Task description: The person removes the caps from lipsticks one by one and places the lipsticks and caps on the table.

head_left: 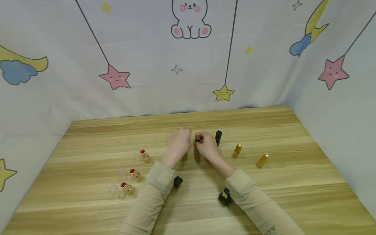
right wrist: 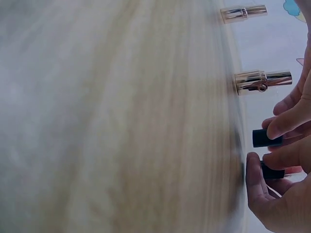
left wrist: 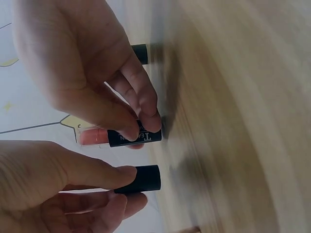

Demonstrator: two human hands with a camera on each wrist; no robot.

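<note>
Near the tabletop's (head_left: 264, 125) back edge, the left hand (head_left: 180, 143) pinches a black cylinder (left wrist: 148, 178), the right hand (head_left: 208, 147) a pink-tipped lipstick (left wrist: 119, 136). A black tube (head_left: 218, 137) crowds the right hand; gold tubes (head_left: 237, 150) stand nearer the right edge, red-tipped lipsticks (head_left: 136, 175) the left.

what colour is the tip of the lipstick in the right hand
The lipstick tip is coral, clearest in the left wrist view.
</note>
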